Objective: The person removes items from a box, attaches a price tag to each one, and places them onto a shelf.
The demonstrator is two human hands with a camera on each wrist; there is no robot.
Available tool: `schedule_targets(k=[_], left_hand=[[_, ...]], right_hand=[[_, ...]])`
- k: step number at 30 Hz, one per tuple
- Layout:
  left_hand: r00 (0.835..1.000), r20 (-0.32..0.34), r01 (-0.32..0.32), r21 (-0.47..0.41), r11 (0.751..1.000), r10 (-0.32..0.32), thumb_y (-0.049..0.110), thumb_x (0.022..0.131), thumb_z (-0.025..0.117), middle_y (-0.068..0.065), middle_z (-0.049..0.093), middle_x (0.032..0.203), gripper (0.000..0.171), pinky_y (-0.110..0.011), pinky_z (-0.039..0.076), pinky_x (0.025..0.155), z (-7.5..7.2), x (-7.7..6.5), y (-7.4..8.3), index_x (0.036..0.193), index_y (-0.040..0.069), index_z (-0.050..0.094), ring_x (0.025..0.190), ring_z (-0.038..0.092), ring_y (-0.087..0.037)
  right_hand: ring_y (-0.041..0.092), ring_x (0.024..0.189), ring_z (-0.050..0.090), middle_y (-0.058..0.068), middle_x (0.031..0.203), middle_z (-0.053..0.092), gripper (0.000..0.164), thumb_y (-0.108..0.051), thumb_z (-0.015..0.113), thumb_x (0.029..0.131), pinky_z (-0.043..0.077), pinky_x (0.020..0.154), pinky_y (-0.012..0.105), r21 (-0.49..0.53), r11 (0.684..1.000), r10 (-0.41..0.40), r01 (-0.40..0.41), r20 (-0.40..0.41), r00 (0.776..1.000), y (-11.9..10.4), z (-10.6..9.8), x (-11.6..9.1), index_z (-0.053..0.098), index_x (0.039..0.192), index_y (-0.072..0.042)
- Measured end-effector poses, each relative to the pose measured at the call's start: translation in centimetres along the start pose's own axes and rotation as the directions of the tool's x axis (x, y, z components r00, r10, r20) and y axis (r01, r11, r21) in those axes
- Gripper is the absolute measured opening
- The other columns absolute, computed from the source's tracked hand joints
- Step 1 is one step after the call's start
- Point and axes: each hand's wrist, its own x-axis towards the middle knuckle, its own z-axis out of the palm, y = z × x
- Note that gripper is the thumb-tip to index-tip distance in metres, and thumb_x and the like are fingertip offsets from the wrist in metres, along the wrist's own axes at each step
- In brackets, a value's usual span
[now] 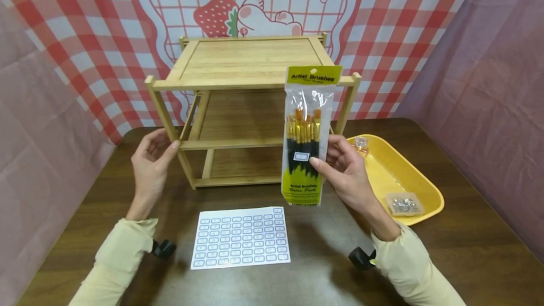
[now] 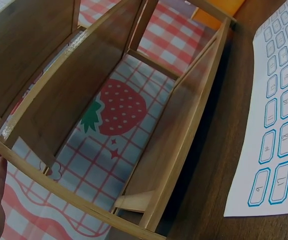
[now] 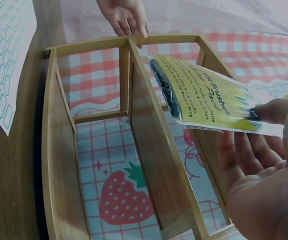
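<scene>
Right fingers (image 1: 326,169) pinch brush-pack (image 1: 308,138), left fingers (image 1: 168,155) seemingly rack (image 1: 242,60); only head view shows sticker (image 1: 301,157).

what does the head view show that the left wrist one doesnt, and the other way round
Only the head view: the pack of artist brushes, the right hand holding it, and the clear box of small metallic pieces inside the yellow tray.

Only the left wrist view: a strawberry print seen between the rack's boards, with pink sparkles beside it.

Both: the wooden rack, the label sheet, the checked cloth and the left hand at the rack.
</scene>
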Motion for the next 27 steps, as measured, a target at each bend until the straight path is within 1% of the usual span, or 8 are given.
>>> schedule_targets(k=[5, 8, 12, 16, 21, 27], left_hand=[[1.0, 0.026, 0.001, 0.0, 1.0, -0.001, -0.017, 0.09, 0.068, -0.003, 0.074, 0.109, 0.036, -0.025, 0.052, 0.095, 0.1, 0.2, -0.2, 0.122, -0.002, 0.068, 0.101, 0.067, -0.018], [0.999, 0.052, 0.012, -0.006, 1.0, -0.011, -0.018, 0.09, 0.067, -0.007, 0.075, 0.11, 0.035, -0.025, 0.053, 0.094, 0.1, 0.3, -0.4, 0.124, -0.006, 0.067, 0.101, 0.068, -0.018], [0.997, 0.07, 0.018, 0.025, 1.0, -0.019, -0.017, 0.091, 0.066, -0.011, 0.075, 0.11, 0.035, -0.024, 0.055, 0.091, -0.1, 0.3, -0.7, 0.126, -0.011, 0.064, 0.099, 0.069, -0.017], [0.996, 0.083, 0.011, 0.041, 0.999, -0.014, -0.017, 0.092, 0.066, -0.008, 0.076, 0.109, 0.034, -0.023, 0.054, 0.091, -0.2, 0.3, -0.8, 0.126, -0.014, 0.063, 0.099, 0.069, -0.017], [0.995, 0.101, -0.005, 0.04, 0.999, 0.001, -0.017, 0.092, 0.066, -0.004, 0.075, 0.109, 0.036, -0.023, 0.054, 0.091, -0.3, 0.3, -1.0, 0.127, -0.017, 0.06, 0.099, 0.068, -0.016], [0.996, 0.092, -0.009, 0.029, 1.0, 0.007, -0.018, 0.091, 0.066, -0.003, 0.075, 0.108, 0.036, -0.023, 0.054, 0.091, -0.3, 0.2, -1.3, 0.126, -0.019, 0.059, 0.099, 0.068, -0.015]], right_hand=[[0.018, 0.1, 0.072, 0.004, 0.117, 0.074, 0.035, 0.018, 0.06, 0.092, 0.06, 0.083, 0.031, 0.015, 1.0, -0.014, 0.014, -0.007, 1.0, 0.0, 0.1, 0.2, 0.05, 0.125, 0.017], [0.018, 0.1, 0.072, 0.004, 0.116, 0.074, 0.034, 0.018, 0.06, 0.092, 0.06, 0.084, 0.031, 0.022, 1.0, -0.011, 0.011, -0.018, 1.0, -0.1, 0.1, 0.3, 0.05, 0.125, 0.017], [0.018, 0.099, 0.072, 0.002, 0.116, 0.075, 0.035, 0.018, 0.06, 0.092, 0.06, 0.084, 0.031, 0.025, 1.0, -0.002, 0.003, -0.025, 1.0, -0.1, 0.2, 0.5, 0.049, 0.125, 0.018], [0.018, 0.099, 0.072, 0.001, 0.116, 0.075, 0.035, 0.018, 0.06, 0.092, 0.06, 0.083, 0.031, 0.029, 1.0, 0.003, -0.002, -0.028, 1.0, -0.3, 0.1, 0.9, 0.049, 0.126, 0.017], [0.018, 0.098, 0.072, 0.001, 0.117, 0.074, 0.037, 0.018, 0.06, 0.091, 0.06, 0.082, 0.031, 0.036, 0.999, -0.017, 0.017, -0.016, 1.0, -0.5, 0.0, 1.6, 0.051, 0.127, 0.013], [0.019, 0.097, 0.071, 0.004, 0.117, 0.074, 0.035, 0.015, 0.061, 0.092, 0.06, 0.081, 0.03, 0.018, 0.999, -0.044, 0.045, -0.014, 0.999, -1.3, 0.1, 2.9, 0.055, 0.126, 0.009]])
